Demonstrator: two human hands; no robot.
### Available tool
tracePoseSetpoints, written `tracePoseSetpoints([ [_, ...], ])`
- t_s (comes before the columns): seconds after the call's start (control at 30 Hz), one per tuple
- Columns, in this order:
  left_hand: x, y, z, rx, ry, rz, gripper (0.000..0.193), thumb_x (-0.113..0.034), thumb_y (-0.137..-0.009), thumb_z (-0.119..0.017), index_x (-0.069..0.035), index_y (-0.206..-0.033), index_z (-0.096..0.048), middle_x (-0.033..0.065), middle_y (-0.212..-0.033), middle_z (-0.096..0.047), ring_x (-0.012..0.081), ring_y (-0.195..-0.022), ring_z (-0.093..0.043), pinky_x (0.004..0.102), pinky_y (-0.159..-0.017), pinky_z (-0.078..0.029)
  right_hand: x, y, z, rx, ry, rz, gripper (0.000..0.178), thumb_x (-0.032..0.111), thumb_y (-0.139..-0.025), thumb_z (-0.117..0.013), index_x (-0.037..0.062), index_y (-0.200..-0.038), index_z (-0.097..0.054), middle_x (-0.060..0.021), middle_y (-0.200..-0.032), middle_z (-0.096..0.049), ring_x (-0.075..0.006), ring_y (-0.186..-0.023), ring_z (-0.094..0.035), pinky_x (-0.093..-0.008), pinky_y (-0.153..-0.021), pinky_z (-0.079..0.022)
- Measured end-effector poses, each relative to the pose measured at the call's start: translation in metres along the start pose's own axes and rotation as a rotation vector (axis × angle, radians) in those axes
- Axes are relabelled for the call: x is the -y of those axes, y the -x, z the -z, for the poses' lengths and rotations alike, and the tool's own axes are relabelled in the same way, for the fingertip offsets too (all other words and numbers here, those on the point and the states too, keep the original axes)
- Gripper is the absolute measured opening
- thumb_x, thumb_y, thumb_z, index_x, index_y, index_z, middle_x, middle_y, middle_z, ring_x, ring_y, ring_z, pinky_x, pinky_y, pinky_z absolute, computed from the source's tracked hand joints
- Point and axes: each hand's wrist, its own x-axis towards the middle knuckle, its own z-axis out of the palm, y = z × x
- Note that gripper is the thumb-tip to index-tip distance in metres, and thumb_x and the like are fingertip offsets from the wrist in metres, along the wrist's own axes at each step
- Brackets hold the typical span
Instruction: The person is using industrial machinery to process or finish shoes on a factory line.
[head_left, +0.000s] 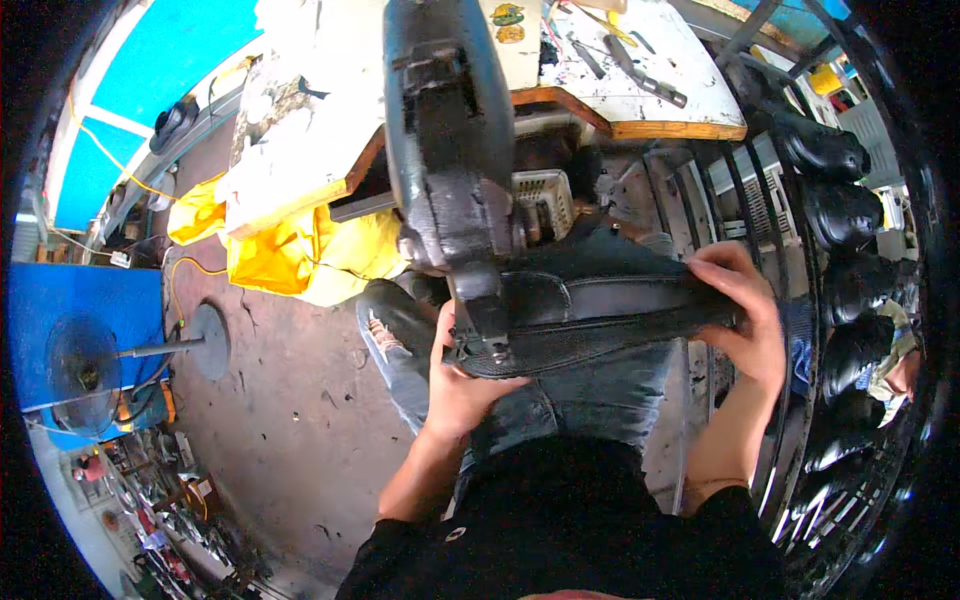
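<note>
I hold a black shoe sideways under the head of a dark sewing machine. My left hand grips its left end, right below the machine's foot. My right hand clasps the shoe's right end, fingers wrapped over the top edge. The shoe's sole rim faces me, above my jeans-clad lap.
A white worn workbench with tools lies behind the machine. Several black shoes stand on a metal rack at the right. Yellow cloth hangs at the left, and a standing fan is on the concrete floor.
</note>
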Motion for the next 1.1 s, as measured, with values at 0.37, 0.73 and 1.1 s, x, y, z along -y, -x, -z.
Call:
tracePoseSetpoints([
  [0.37, -0.008, -0.009, -0.019, 0.066, 0.092, -0.031, 0.086, 0.014, -0.061, -0.085, -0.001, -0.135, -0.044, 0.0092, -0.126, -0.059, 0.0194, -0.111, -0.062, 0.0361, -0.095, -0.053, -0.064, 0.05, -0.033, -0.079, -0.252, -0.258, 0.081, -0.008, -0.055, -0.078, 0.0042, -0.132, -0.057, -0.0114, -0.134, -0.059, -0.0267, -0.128, -0.054, -0.0394, -0.113, -0.037],
  [0.73, 0.005, 0.002, -0.079, 0.699, 0.424, 0.021, 0.061, 0.01, -0.091, -0.055, -0.001, -0.148, -0.037, 0.015, -0.141, -0.055, 0.028, -0.126, -0.057, 0.0419, -0.11, -0.042, 0.095, 0.159, 0.054, -0.884, 0.321, -0.118, 0.054, 0.009, -0.074, -0.082, 0.0071, -0.123, -0.061, -0.0048, -0.118, -0.061, -0.0195, -0.112, -0.057, -0.0355, -0.098, -0.045],
  [1.1, 0.02, 0.023, -0.081, 1.009, 0.159, 0.077, 0.05, 0.004, -0.094, -0.059, 0.0, -0.142, -0.046, 0.016, -0.136, -0.059, 0.0251, -0.122, -0.059, 0.0363, -0.107, -0.044, 0.294, 0.065, 0.272, -1.037, 2.002, 0.068, 0.049, 0.016, -0.076, -0.081, 0.0166, -0.122, -0.065, -0.0116, -0.112, -0.067, -0.0347, -0.105, -0.062, -0.0438, -0.093, -0.048],
])
